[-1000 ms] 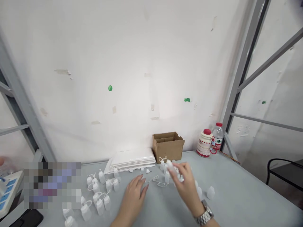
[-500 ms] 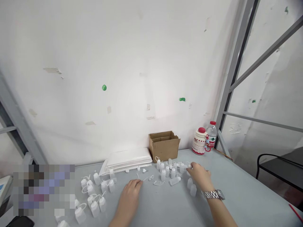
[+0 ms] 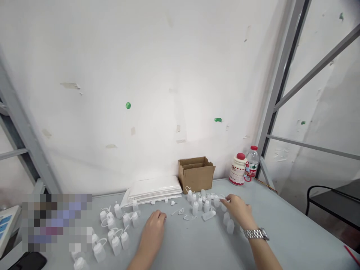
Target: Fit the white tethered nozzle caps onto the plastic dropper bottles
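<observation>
My left hand [image 3: 153, 230] rests low over the grey table, left of the loose white straps [image 3: 184, 215]. Its fingers are curled together, and whatever may be in them is hidden. On the right, my right hand [image 3: 239, 210], with a metal watch on its wrist, pinches at the edge of a group of small translucent squeeze bottles [image 3: 206, 206]. White plastic shows at its fingertips, but I cannot make out what piece they grip. One bottle [image 3: 209, 215] lies on its side; two more bottles [image 3: 230, 226] stand under this hand. Small white nozzle caps [image 3: 172, 203] lie behind the straps.
Several capped bottles with strap loops [image 3: 116, 245] stand at the left. At the wall are a stack of white sheets [image 3: 154, 189], an open cardboard box [image 3: 197, 180], a red-lidded jug [image 3: 237, 170] and a water bottle [image 3: 253, 161]. A black phone [image 3: 29, 261] lies front left.
My left hand has drawn slightly left, away from the straps; a thin strap piece near its fingertips no longer shows there. My right hand stays by the bottles. The view has shifted slightly.
</observation>
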### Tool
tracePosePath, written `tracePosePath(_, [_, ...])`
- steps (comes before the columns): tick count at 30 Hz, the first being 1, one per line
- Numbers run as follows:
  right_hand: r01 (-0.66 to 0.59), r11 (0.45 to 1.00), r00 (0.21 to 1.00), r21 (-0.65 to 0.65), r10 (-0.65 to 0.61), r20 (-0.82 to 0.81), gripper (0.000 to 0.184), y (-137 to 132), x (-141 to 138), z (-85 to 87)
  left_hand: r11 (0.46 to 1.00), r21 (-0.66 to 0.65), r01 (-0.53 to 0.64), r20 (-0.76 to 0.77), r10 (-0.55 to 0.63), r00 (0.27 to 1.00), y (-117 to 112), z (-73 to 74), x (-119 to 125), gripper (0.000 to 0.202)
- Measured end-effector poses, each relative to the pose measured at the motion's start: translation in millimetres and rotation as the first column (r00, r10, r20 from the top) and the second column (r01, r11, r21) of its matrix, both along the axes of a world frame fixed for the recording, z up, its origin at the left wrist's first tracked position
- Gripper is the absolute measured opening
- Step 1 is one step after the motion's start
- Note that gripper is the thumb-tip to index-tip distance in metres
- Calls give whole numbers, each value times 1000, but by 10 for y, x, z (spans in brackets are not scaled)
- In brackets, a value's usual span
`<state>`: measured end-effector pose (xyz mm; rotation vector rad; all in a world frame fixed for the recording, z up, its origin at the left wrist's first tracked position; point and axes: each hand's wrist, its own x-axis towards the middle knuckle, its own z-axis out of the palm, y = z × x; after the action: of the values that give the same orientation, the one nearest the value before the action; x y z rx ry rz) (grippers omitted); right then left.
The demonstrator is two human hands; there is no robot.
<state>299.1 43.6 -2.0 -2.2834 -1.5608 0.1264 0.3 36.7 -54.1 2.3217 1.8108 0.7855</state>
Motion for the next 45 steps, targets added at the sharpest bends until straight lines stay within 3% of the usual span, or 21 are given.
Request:
tracePosePath(3, [74,994,997,81,-71,-34,41,-140,47,-19,1000,13,-16,43,15,999,-15,49,15,30])
tracePosePath(7, [256,929,962,268,-218,-163,41,-375,197,-139,999,-17,-40,375,43,926,-33,91,36,21])
tracePosePath(9, [270,933,949,239,-217,-228,46,-442,285,-225,999,-38,-33,494,48,868,-32,92,48,17])
tracePosePath(12, [179,971,934,157,-118,-338,47,-466,379,-351,997,-73,-10,586,51,809,-7,76,61,18])
tracePosePath(16, [93,986,944,138,-43,-328,30,-484,406,-395,983,-173,57,750,94,654,50,67,69,22])
tracePosePath(21, [141,934,931,328,-13,-364,37,-594,192,-50,936,-304,179,896,217,388,53,151,84,20])
tracePosePath(23, [42,920,900,389,134,-414,36,-607,-44,125,918,-336,211,916,266,301,29,193,88,18])
tracePosePath(26, [-278,857,757,434,474,-450,30,-547,-551,249,903,-369,220,922,325,210,15,222,81,15])
tracePosePath(28, [-452,794,674,408,603,-428,20,-469,-908,197,905,-377,198,923,349,162,33,215,65,13])
tracePosePath(31, [-628,709,613,320,704,-358,9,-346,-1306,-30,918,-362,161,932,350,100,70,194,33,14])
tracePosePath(33, [-681,678,583,277,731,-354,3,-287,-1439,-200,930,-340,142,940,332,73,84,188,11,19])
tracePosePath(36, [-705,663,516,252,722,-461,28,-259,-1481,-364,942,-316,116,948,310,65,89,193,-14,25])
tracePosePath(38, [-691,675,482,258,696,-532,35,-276,-1458,-393,942,-318,105,947,310,83,89,195,-18,28])
tracePosePath(41, [-645,718,448,262,633,-631,30,-317,-1428,-370,940,-327,99,939,312,143,77,196,3,33])
tracePosePath(43, [-605,747,368,275,568,-736,21,-332,-1439,-357,941,-323,102,934,299,197,54,199,36,34])
tracePosePath(45, [-585,766,234,265,473,-850,22,-329,-1472,-367,943,-314,109,928,280,245,21,207,78,32])
